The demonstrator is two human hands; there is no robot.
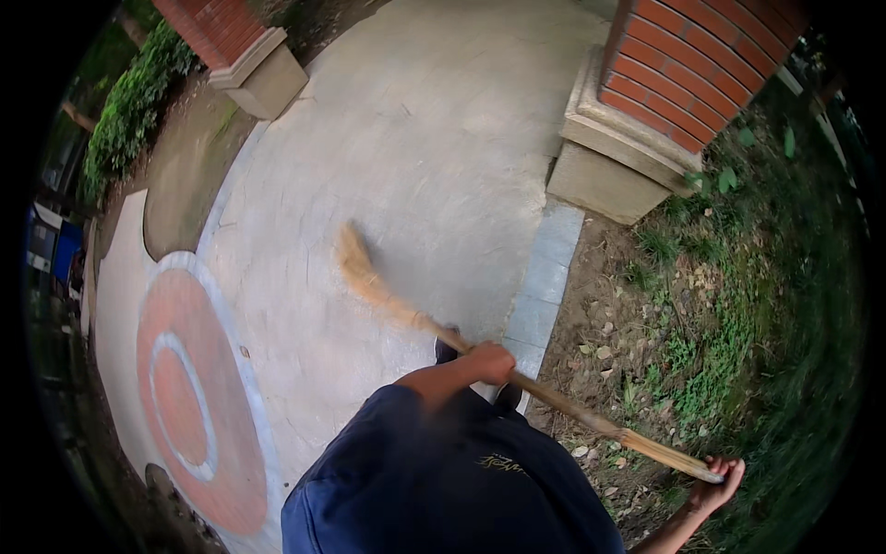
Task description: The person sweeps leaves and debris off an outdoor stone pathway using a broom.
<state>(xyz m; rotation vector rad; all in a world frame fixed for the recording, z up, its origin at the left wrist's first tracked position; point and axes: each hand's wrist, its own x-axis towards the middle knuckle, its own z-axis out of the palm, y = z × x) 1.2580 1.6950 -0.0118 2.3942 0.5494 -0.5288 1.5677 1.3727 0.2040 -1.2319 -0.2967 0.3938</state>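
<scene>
A long straw broom [572, 407] slants across in front of my body, its wooden handle running from the lower right up to the left. My left hand [491, 362] is wrapped round the handle below the straw, close to my feet. At the handle's far right end, my right hand [722, 484] closes its fingers round the tip. The curved tan bristles [369, 282] are over the pale paved path [406, 138], slightly blurred. Whether they touch the paving I cannot tell.
Brick pillars on stone bases flank the path, one at the right [697, 74] and one at the far left [217, 37]. Grey edging stones [540, 282] border soil with grass and dry leaves [683, 342]. A red paved circle [180, 397] lies at the left.
</scene>
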